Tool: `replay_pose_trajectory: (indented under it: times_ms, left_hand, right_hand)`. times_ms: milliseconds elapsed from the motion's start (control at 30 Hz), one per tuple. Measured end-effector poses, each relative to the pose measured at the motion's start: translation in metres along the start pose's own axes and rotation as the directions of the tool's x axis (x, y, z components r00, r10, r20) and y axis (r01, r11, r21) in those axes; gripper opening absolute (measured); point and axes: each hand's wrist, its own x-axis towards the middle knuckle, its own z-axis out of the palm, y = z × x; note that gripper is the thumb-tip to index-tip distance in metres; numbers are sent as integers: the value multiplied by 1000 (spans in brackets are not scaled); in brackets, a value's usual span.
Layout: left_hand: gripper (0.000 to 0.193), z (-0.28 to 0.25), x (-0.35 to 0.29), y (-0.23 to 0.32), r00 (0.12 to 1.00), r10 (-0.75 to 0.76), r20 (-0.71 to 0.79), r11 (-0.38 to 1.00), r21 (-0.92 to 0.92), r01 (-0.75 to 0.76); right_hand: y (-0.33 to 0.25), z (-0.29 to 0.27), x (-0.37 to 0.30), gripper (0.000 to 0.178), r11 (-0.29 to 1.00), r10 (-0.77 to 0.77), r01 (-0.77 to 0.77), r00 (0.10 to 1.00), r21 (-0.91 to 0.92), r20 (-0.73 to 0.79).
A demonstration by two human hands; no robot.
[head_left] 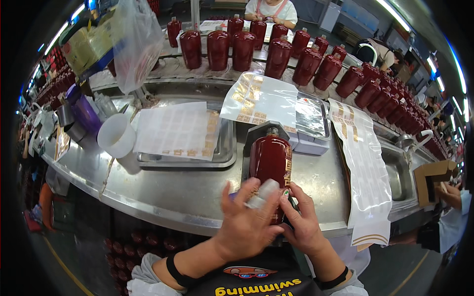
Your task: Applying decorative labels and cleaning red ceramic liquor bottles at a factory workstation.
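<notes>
A dark red glass bottle (269, 158) lies tilted in a dark angular holder (254, 132) at the front edge of the metal bench, its neck pointing away from me. Gold characters run down its right side. My right hand (305, 217) grips the bottle's lower right side, thumb on the glass near a small green-and-white spot. Over the lower left of the bottle is my left hand (247, 217), its fingers smeared by motion. Something whitish (265, 193) covers or sits at those fingers; I cannot tell whether it is held or worn.
Sheets of gold stickers (259, 98) lie behind the bottle, and a long one (363, 172) hangs over the bench edge. At left are a metal tray (227, 158) under sheets and a white tub (116, 135). Red bottles (217, 49) line a conveyor; a person (271, 12) sits beyond.
</notes>
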Motion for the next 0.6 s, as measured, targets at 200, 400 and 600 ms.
replay_pose_trajectory:
  times_ms: [200, 400, 600]
  left_hand:
    - [77, 10, -20, 3, 994, -93, -56, 985, 140, 100]
    - [87, -4, -26, -10, 962, -271, 44, 963, 5, 271]
    - [93, 1, -10, -9, 995, -83, 48, 992, 102, 78]
  right_hand:
    - [0, 1, -1, 76, 999, 27, -28, 999, 41, 21]
    - [-3, 5, 0, 75, 997, 54, -53, 998, 58, -15]
    - [-3, 0, -1, 77, 998, 57, -57, 998, 29, 10]
